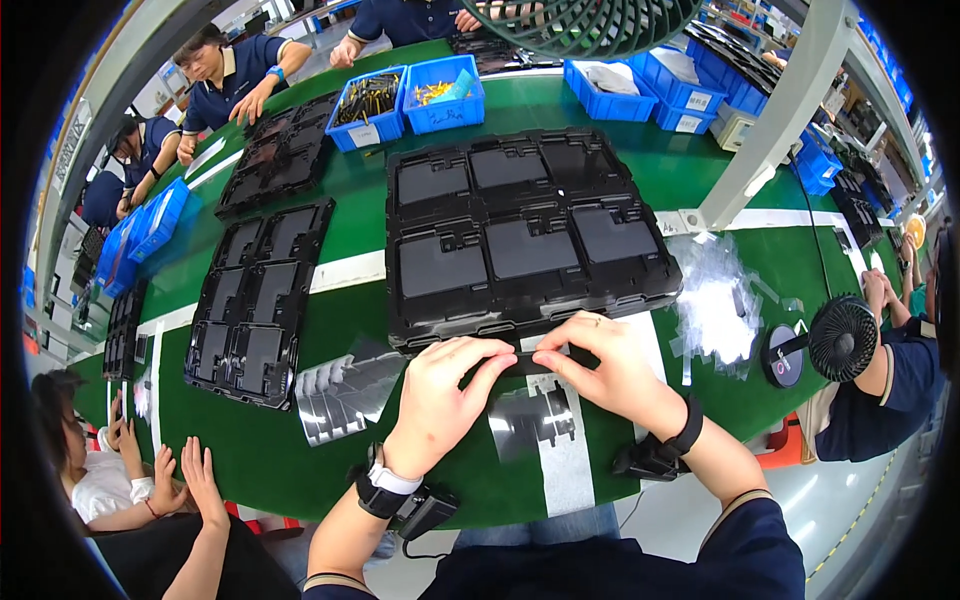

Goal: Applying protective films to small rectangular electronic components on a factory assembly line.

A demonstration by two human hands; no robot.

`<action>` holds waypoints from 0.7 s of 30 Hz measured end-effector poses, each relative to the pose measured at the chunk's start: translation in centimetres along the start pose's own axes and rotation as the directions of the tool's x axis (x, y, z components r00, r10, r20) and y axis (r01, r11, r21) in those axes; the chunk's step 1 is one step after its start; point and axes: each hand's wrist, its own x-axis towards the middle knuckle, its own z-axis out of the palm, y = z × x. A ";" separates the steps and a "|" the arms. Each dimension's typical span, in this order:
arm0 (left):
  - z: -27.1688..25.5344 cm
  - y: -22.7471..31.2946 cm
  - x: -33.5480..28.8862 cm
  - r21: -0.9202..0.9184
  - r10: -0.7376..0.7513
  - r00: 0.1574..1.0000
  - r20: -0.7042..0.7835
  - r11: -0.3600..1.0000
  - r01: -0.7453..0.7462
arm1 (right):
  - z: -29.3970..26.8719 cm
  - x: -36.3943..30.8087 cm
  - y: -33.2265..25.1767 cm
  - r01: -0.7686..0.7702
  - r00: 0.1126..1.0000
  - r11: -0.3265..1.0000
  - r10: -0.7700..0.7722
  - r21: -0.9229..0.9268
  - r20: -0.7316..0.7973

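Observation:
Between my two hands is a small black strip-shaped part (526,364), pinched at its left end by my left hand (447,395) and at its right end by my right hand (612,372). Thumb and forefinger are closed on it on both sides. Just beyond my fingers stands a black plastic tray (400,322), its six compartments each holding a flat dark panel (525,247). Under the strip, a clear film sheet with dark cut shapes (528,425) lies on the green table. More film sheets (345,390) overlap left of my left hand.
A pile of clear film pieces (716,305) and a small black fan (842,338) are on the right. Another black tray (293,345) sits to the left. Blue bins (443,118) line the far side. A grey metal post (775,140) rises at right. Several co-workers sit around the table.

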 end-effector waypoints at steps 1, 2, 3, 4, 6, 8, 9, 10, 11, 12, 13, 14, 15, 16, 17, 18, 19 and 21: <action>0.0 0.1 0.0 -0.020 -0.016 1.000 0.001 1.000 0.016 | 0.0 0.1 0.0 -0.035 0.999 0.999 0.034 0.038 0.027; 0.0 0.2 0.1 -0.039 -0.032 0.999 0.002 0.999 0.032 | 0.0 0.1 0.0 -0.071 0.996 0.995 0.067 0.074 0.054; 0.0 0.1 -0.1 -0.040 -0.037 0.999 0.009 0.999 0.037 | 0.0 0.0 0.1 -0.089 0.993 0.993 0.083 0.075 0.079; 0.0 -0.2 -0.1 -0.040 -0.017 1.000 0.027 0.999 0.018 | 0.0 -0.3 0.2 -0.095 0.993 0.993 0.090 0.072 0.076; 0.3 0.0 0.2 -0.048 0.008 0.999 0.051 0.999 -0.005 | -0.1 -0.8 0.2 -0.144 0.985 0.989 0.145 -0.017 0.097; 0.6 0.8 0.3 -0.125 -0.077 0.997 0.000 0.989 0.077 | -1.6 -1.8 0.5 -0.116 0.986 0.990 0.124 -0.082 0.109; 0.5 0.5 0.2 -0.132 -0.073 0.997 0.011 0.989 0.073 | -2.3 -2.0 -0.3 -0.116 0.993 0.986 0.120 -0.120 0.025; 0.3 0.5 -0.1 -0.111 -0.074 0.997 0.004 0.991 0.074 | -3.1 -2.1 -1.4 -0.116 0.993 0.981 0.108 -0.158 -0.057; 0.1 0.4 -0.4 -0.117 -0.075 0.990 0.123 0.989 0.089 | -4.4 -2.7 -2.1 -0.071 0.997 0.965 0.058 -0.253 -0.060; 0.1 0.3 -0.6 -0.122 -0.074 0.968 0.240 0.987 0.106 | -5.4 -3.6 -2.4 -0.027 0.998 0.938 0.008 -0.345 -0.056; 0.6 0.4 -1.0 -0.133 -0.103 0.957 0.271 0.981 0.143 | -5.5 -4.7 -2.6 0.036 0.995 0.909 -0.069 -0.416 -0.065; 0.8 1.0 -1.0 -0.044 -0.149 0.930 0.335 0.984 0.174 | -5.9 -5.8 -2.9 0.076 0.996 0.846 -0.085 -0.527 0.008; 1.1 0.8 -1.3 -0.002 -0.115 0.936 0.333 0.992 0.122 | -6.0 -6.9 -3.2 0.102 0.994 0.825 -0.066 -0.556 0.085; 1.6 0.6 -1.4 0.038 -0.075 0.940 0.334 0.997 0.067 | -6.1 -7.9 -3.4 0.128 0.986 0.801 -0.042 -0.584 0.158; 1.6 0.6 -1.3 0.030 -0.077 0.938 0.339 0.997 0.071 | -6.2 -8.6 -3.5 0.144 0.970 0.822 -0.006 -0.551 0.245; 1.2 0.7 -1.2 0.051 -0.067 0.921 0.384 0.997 0.051 | -6.3 -9.1 -3.6 0.157 0.943 0.843 0.026 -0.515 0.330; 0.9 0.7 -1.0 0.073 -0.059 0.901 0.429 0.997 0.030 | -6.0 -9.4 -3.7 0.102 0.938 0.884 0.068 -0.457 0.341; 0.9 0.9 -1.0 0.056 -0.058 0.889 0.455 0.998 0.037 | -6.0 -9.6 -3.6 0.037 0.927 0.918 0.116 -0.396 0.357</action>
